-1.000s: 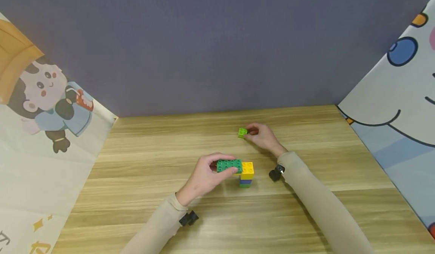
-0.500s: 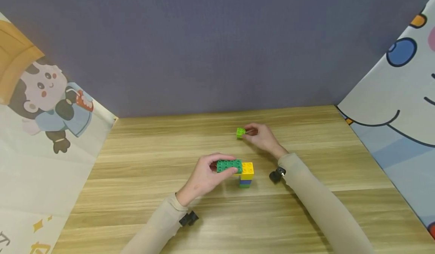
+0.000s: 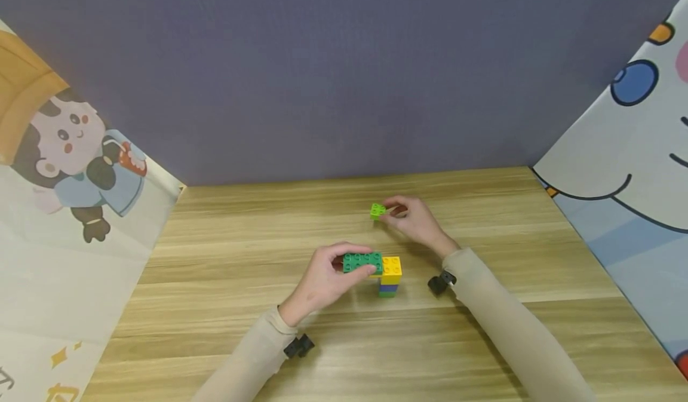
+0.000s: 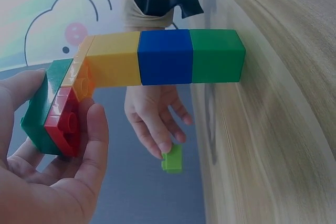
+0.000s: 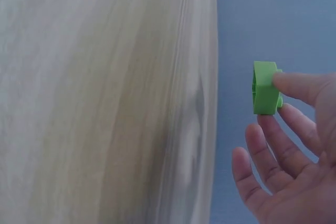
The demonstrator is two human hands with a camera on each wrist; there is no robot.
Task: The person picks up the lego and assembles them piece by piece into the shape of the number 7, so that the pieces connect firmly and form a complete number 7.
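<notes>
A block tower stands upright on the table, with a green block (image 4: 218,56) at its foot, a blue block (image 4: 165,57) above it and a yellow block (image 4: 114,60) higher up. At its top, a dark green brick (image 3: 362,263) and a red brick (image 4: 64,121) jut out to the left. My left hand (image 3: 324,279) grips this overhanging end, fingers on the far side and thumb on the near side. Farther back, my right hand (image 3: 415,221) pinches a small lime green brick (image 5: 266,87) between thumb and fingertips, holding it off the table.
The wooden table (image 3: 226,235) runs back to a grey-blue partition (image 3: 344,79). Printed panels with cartoon figures stand on the left (image 3: 70,151) and right (image 3: 618,145). Each wrist carries a black camera strap.
My right hand has shifted the lime green brick slightly to the left, and the brick has turned a little in the fingers. The left hand and the tower have stayed still.
</notes>
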